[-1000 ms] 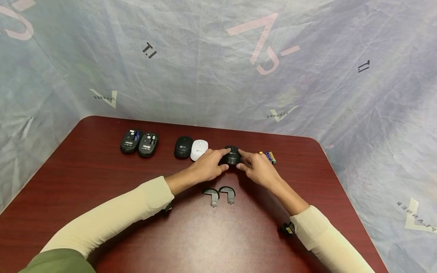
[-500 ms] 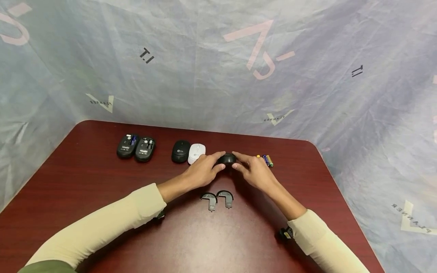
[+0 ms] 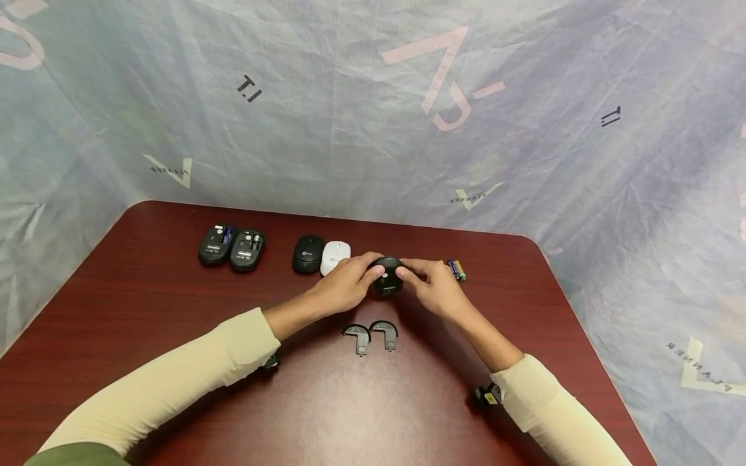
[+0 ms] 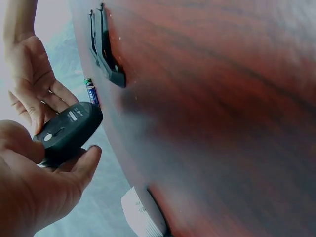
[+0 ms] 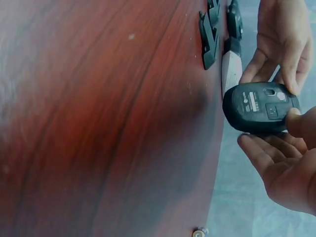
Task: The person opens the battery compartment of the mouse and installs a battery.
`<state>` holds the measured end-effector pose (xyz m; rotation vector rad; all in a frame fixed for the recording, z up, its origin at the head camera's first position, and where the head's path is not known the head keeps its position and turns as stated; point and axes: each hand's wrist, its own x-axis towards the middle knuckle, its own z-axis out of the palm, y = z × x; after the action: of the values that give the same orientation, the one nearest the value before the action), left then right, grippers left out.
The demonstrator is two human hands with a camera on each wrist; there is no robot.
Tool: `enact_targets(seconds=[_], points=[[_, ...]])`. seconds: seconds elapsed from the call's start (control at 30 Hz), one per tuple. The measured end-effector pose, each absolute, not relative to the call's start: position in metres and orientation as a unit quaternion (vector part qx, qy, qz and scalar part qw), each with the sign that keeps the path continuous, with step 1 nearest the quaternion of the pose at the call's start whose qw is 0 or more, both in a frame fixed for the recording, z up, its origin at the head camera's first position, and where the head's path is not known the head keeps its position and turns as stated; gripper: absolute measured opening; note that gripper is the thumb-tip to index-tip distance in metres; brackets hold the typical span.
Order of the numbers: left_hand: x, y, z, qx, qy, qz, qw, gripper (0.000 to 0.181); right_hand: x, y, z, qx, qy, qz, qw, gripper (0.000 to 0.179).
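Both hands hold a black computer mouse (image 3: 389, 281) between them, its underside tilted up toward the head camera. My left hand (image 3: 345, 285) grips one side, thumb on the underside and fingers beneath. On the other side my right hand (image 3: 438, 288) pinches it in the same way. A label and a small rectangular panel show on the mouse's underside (image 5: 259, 106) in the right wrist view. Two dark L-shaped battery covers (image 3: 358, 339) with curved ends lie on the table, nearer the body than the mouse.
A white mouse (image 3: 335, 254) and another black mouse (image 3: 307, 254) stand left of the hands. Farther left, two black mice (image 3: 247, 251) lie upside down with batteries in their compartments. Several loose batteries (image 3: 457, 270) lie right of the right hand. A fabric backdrop (image 3: 326, 116) hangs behind the table.
The mouse, top up between the hands a second ago, has been picked up and tipped over so that its underside faces the head camera. Both thumbs now lie on it.
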<state>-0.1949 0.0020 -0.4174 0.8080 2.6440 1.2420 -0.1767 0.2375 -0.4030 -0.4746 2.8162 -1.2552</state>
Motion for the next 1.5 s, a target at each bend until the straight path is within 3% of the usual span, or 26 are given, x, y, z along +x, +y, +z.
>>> enact_targets(seconds=[0.3,0.6,1.17,1.5], points=[[-0.194,0.0,-0.419,0.208,0.84,0.488,0.109,0.044,-0.175,0.233,-0.407,-0.117,0.849,-0.509,0.08,0.04],[-0.186,0.001,-0.417,0.181,0.827,0.52,0.115,0.043,-0.166,0.233,-0.411,-0.118,0.826,-0.541,0.102,0.052],[-0.178,0.004,-0.422,0.168,0.843,0.502,0.093,0.037,-0.152,0.223,-0.412,-0.133,0.85,-0.504,0.069,0.044],[-0.181,-0.003,-0.427,0.183,0.767,0.598,0.145,0.043,-0.155,0.22,-0.413,-0.114,0.844,-0.521,0.055,0.045]])
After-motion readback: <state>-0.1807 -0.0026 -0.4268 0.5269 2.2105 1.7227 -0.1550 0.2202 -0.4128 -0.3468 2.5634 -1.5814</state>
